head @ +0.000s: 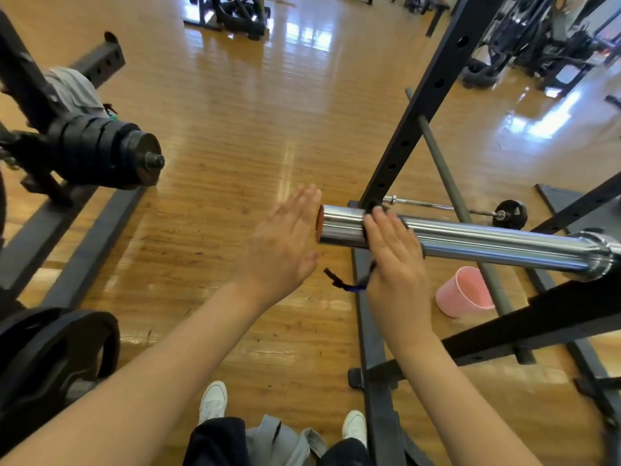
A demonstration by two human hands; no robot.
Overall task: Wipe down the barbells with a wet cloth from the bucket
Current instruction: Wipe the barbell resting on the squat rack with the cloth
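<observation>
From the head view, the barbell sleeve (470, 242) lay level on the rack (420, 105), its free end pointing to nine o'clock, presumably to leave the chrome reachable all round. The right hand (395, 260) pressed a dark cloth (368, 213) flat against the sleeve, fingers straight, a tail of cloth dangling beneath. The left hand (285, 240) hovered with fingers spread, just off the sleeve's end, holding nothing, perhaps to steady it. The pink bucket (465, 292) stood on the floor at four o'clock, near for re-wetting.
</observation>
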